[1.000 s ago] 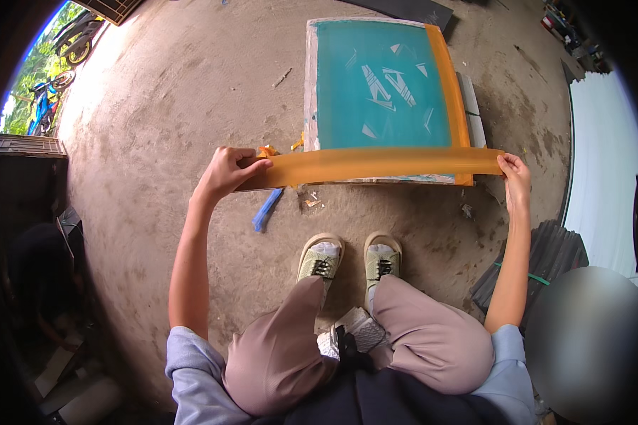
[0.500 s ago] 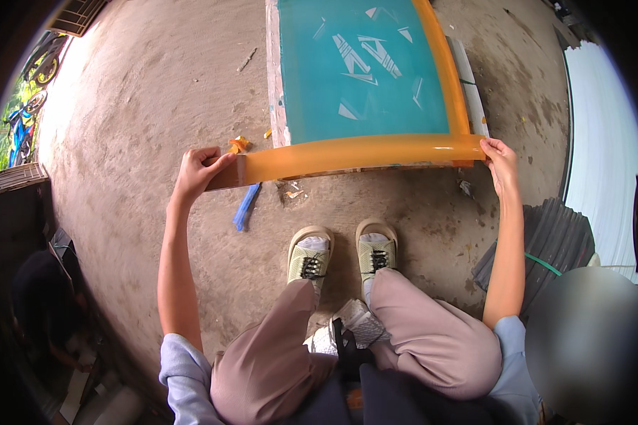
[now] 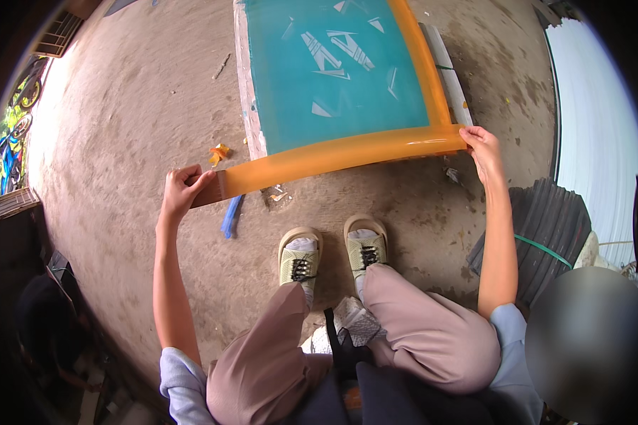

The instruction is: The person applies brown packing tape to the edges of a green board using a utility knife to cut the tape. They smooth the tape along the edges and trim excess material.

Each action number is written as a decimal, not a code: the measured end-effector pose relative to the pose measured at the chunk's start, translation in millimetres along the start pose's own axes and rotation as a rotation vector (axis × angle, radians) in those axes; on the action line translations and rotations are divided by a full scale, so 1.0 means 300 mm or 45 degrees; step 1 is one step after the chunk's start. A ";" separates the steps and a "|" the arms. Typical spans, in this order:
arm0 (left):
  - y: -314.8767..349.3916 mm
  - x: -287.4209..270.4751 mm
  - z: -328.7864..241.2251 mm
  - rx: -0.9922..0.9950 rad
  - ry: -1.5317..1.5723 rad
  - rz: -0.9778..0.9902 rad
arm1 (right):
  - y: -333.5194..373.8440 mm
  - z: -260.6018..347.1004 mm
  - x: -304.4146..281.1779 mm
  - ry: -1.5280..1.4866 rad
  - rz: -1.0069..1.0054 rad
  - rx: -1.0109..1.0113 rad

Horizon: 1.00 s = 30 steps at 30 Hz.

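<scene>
A wide strip of orange adhesive tape (image 3: 340, 151) is stretched between my two hands along the near edge of a teal screen-printing frame (image 3: 290, 113). Pale angular shapes show in the teal mesh, and another orange band (image 3: 420, 60) runs down its right side. My left hand (image 3: 184, 190) pinches the strip's darker brown end, out past the frame's near left corner. At the near right corner, my right hand (image 3: 483, 150) grips the other end between thumb and fingers. The strip slants, its left end lower. Whether it touches the frame along its length, I cannot tell.
On the concrete floor lie an orange scrap (image 3: 220, 154) and a blue strip (image 3: 230, 216). My sandalled feet (image 3: 333, 255) stand just short of the frame. A strapped stack of dark sheets (image 3: 539, 234) sits at right, near a white sheet (image 3: 595, 106). Someone in dark clothes (image 3: 49, 319) is lower left.
The frame has shifted left and slightly up in view. My left hand has moved down and left, so the strip now slants more. Both hands keep their hold.
</scene>
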State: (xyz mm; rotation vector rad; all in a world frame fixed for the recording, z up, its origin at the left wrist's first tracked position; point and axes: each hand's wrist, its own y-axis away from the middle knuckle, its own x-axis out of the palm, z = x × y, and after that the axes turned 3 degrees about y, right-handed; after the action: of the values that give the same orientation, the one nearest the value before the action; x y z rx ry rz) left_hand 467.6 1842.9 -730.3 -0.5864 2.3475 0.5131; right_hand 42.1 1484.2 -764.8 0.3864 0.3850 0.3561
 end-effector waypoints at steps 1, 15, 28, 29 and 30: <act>0.000 0.001 0.004 0.002 -0.001 0.001 | 0.001 -0.005 0.001 -0.004 0.001 -0.005; -0.010 0.007 0.018 0.021 0.017 0.001 | 0.016 -0.041 -0.002 -0.024 -0.040 -0.060; -0.007 0.014 0.006 0.014 -0.014 0.009 | 0.012 -0.072 0.006 -0.031 -0.089 -0.140; -0.005 0.012 0.006 0.015 -0.019 0.002 | 0.010 -0.074 0.007 -0.039 -0.078 -0.152; -0.003 0.009 0.007 0.015 -0.024 -0.004 | 0.009 -0.075 0.007 -0.046 -0.068 -0.164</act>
State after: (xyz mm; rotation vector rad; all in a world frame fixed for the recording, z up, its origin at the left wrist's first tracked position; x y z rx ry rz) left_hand 467.3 1842.4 -733.9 -0.5772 2.3299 0.5006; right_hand 33.6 1494.0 -783.6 0.2560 0.3345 0.3199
